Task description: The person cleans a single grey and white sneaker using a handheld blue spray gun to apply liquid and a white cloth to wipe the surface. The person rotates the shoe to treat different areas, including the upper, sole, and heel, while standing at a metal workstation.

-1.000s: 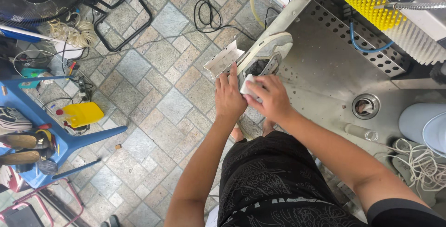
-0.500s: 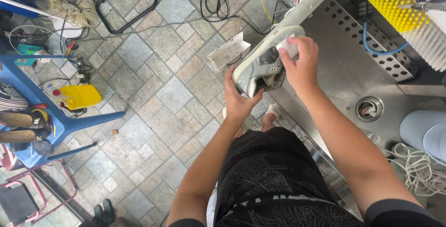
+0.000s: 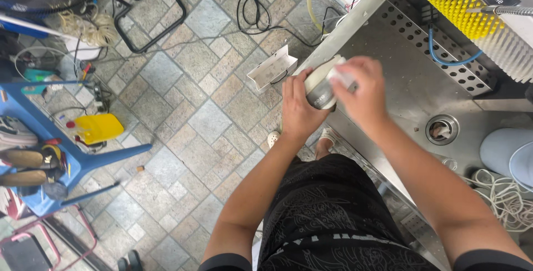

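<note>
1. Open steel desk [image 3: 400, 77] lies to the right of the hands, bare as far as the drain [image 3: 442, 128].
2. The yellow and white brush roller [image 3: 483, 24] and blue hose [image 3: 444, 54] block the far side.
3. A white coiled cord [image 3: 502, 199] crowds the near right corner.
4. Left of the desk edge, a small white box [image 3: 270, 69] sits just beside the left hand [image 3: 297, 107]; beyond it the paved floor [image 3: 189, 121] is open.

Dull brushed-metal sink basin [image 3: 400, 82], rough stone floor tiles [image 3: 200, 121], glossy yellow plastic jug [image 3: 100, 128]
</note>
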